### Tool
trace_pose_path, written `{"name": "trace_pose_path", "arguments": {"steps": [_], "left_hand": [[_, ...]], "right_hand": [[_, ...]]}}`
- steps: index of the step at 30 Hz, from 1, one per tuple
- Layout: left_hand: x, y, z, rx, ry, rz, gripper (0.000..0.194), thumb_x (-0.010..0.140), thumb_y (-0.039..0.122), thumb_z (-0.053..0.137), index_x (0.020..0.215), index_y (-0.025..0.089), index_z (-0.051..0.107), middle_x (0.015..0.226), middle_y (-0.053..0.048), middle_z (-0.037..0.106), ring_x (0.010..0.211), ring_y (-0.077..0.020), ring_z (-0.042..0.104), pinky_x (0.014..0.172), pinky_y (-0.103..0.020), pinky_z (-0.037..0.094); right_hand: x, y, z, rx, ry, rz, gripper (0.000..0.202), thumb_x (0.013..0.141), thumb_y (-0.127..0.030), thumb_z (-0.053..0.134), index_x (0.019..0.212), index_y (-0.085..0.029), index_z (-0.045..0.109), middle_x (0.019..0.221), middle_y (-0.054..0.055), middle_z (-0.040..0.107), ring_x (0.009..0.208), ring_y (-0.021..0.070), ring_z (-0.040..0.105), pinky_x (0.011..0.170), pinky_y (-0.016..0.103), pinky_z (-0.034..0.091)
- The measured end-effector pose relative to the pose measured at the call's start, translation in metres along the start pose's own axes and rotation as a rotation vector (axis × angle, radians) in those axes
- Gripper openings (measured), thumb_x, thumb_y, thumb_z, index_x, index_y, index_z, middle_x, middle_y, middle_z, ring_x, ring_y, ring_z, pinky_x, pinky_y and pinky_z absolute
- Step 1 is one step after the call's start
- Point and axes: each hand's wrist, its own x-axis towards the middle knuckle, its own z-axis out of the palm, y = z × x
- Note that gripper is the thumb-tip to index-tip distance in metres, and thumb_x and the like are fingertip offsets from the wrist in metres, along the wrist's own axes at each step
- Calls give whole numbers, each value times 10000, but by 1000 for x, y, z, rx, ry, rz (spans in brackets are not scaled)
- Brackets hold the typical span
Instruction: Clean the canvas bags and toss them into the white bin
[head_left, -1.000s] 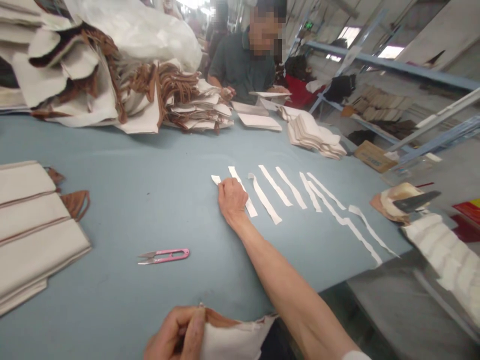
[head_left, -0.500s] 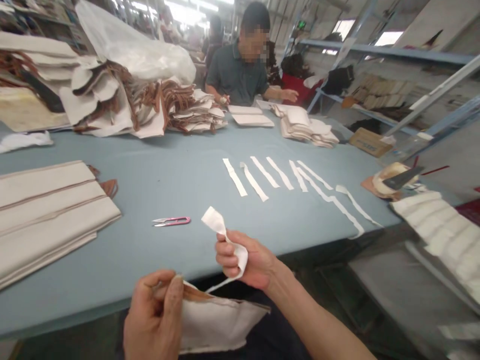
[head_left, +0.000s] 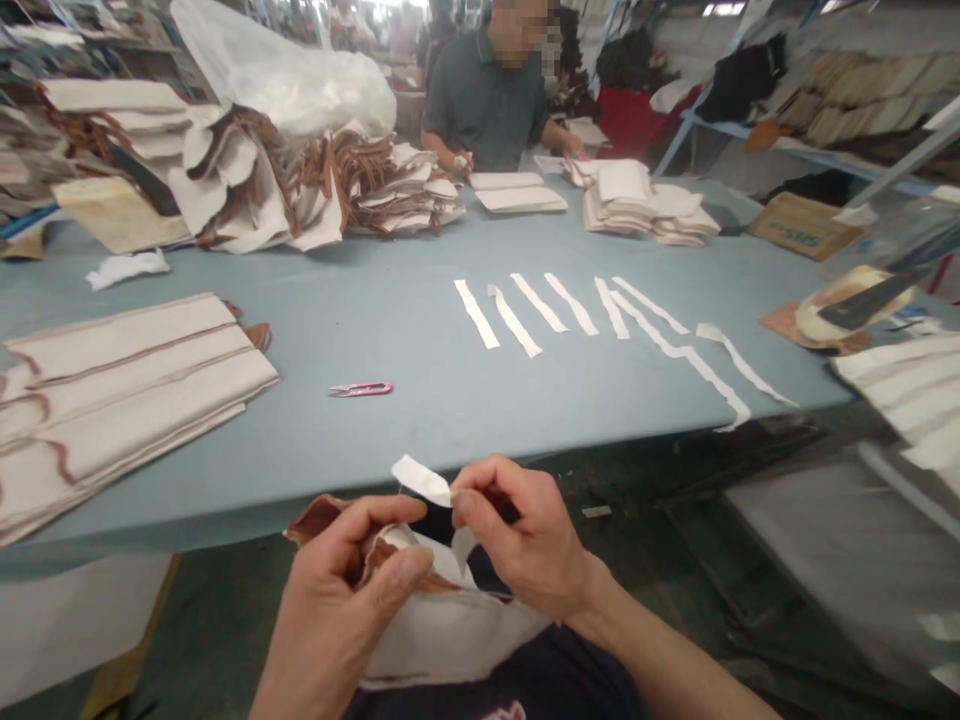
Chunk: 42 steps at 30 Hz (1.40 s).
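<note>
My left hand (head_left: 360,590) grips a cream fabric piece (head_left: 450,635) with brown lining, held over my lap at the table's front edge. Its thumb and forefinger spread around the folded brown edge. My right hand (head_left: 517,530) pinches a white strip (head_left: 421,480) close by; the strip's free end points left, toward the left fingertips. More of the strip hangs below the right fingers, beside the fabric. Beyond the hands, pink-handled thread snips (head_left: 361,389) lie on the blue-green table (head_left: 315,440).
Several white strips (head_left: 477,315) lie apart on the table. Folded cream panels (head_left: 142,380) rest at left, with heaped cream and brown pieces (head_left: 285,190) behind. A co-worker (head_left: 491,100) is across the table near stacked pieces (head_left: 622,195). A tape roll (head_left: 844,305) sits at right.
My right hand has shifted its hold to a fingertip pinch on the strip and come nearer the left. The left hand has raised the fabric and opened its brown side. The view has tilted down.
</note>
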Motion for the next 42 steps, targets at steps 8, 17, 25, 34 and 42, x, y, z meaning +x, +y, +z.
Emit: {"name": "trace_pose_path", "arguments": {"steps": [8,17,25,34,42], "left_hand": [[-6,-1,18,-187,-38,-104,430,821,601,847,880,185,756,646,-9,736,522,-175,648,512,-231,475],[-8,-2,11,-67,2,-13,383,826,545,837,881,168,800,679,-11,722,568,-153,625,509,-203,447],[-2,-16,6,-17,-2,67,412,838,569,825,828,162,766,620,6,652,521,-129,536,477,-200,398],[-8,-37,-3,-238,-31,25,421,829,490,903,1048,224,661,729,43,662,592,-128,617,552,-181,515],[-9,-47,-24,-104,-158,-245,533,733,654,910,695,160,714,605,-1,647,524,-111,497,483,-182,403]], "right_hand": [[-10,11,-10,-523,26,-579,182,1106,-257,597,1006,-239,748,852,68,825,767,182,766,701,292,546],[-3,7,-6,40,-151,79,605,975,-741,659,1209,-185,701,928,45,764,776,167,663,730,304,528],[17,-1,15,52,-143,99,227,956,-429,729,894,-214,695,873,-1,738,799,155,626,789,306,491],[3,27,51,343,59,255,429,952,-625,710,877,-218,594,720,-41,586,605,103,479,592,248,443],[-10,46,61,333,-22,394,482,882,-670,772,851,-218,608,645,-66,548,562,91,443,541,230,397]]}}
